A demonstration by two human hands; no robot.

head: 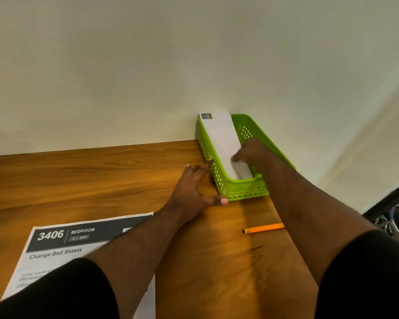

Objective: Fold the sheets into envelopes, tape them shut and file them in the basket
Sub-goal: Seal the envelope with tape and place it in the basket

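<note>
1. Head view, looking down over both forearms onto a wooden desk [90,180] set against a pale wall [194,54].
2. Far edge of the desk, hard against the wall: the green basket [240,192], perforated sides, sitting at an angle.
3. Inside it, a white folded envelope [221,139] stands on its long edge, leaning along the basket's left wall, its far end poking above the rim with a small dark stamp-like mark at the top corner.
4. Right hand [251,153] is reaching down into the basket, fingers curled on the envelope's near portion, a fingertip pressing against the paper. It looks like a pinch on the envelope, though the thumb is hidden behind the hand.
5. Left hand [194,187] lies flat on the desk just outside the basket, fingers spread and straight, forefinger touching the left wall, thumb stretched along the near corner. It holds nothing.
6. Near left of the desk: a printed sheet [55,249] lying flat, dark header reading "3406 BEDROOM", then "Change Bed Sheets", partly covered by the left forearm and black sleeve.
7. Right of centre, an orange pen [263,228] lies on the wood, near the right forearm and apart from the basket.
</note>
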